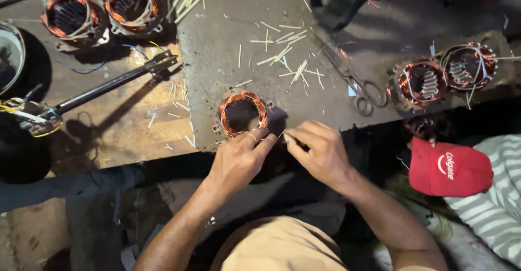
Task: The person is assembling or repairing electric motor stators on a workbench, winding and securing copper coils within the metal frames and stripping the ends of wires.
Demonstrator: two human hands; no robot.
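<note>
Copper windings glow orange on a small motor stator (242,113) that sits at the near edge of a dark, worn metal surface (217,48), directly in front of a seated person. The left hand (237,160) is curled nearly closed, its fingertips resting against the stator's lower rim, apparently to steady it. The right hand (320,152) is pinched together just beside it, thumb and forefinger meeting the left hand's fingertips; something thin seems to be caught between them, though it is too small to identify. Pale slivers of insulation strip (282,48) lie scattered across the surface beyond the stator, within easy reach. A pair of scissors (362,93) rests to the right, near two more wound stators (445,75). Another pair of stators (100,10) stands at the far left, above a long black rod (108,86) lying on a rusty sheet. At lower right, another person in a red cap (448,168) and striped shirt sits close by.
</note>
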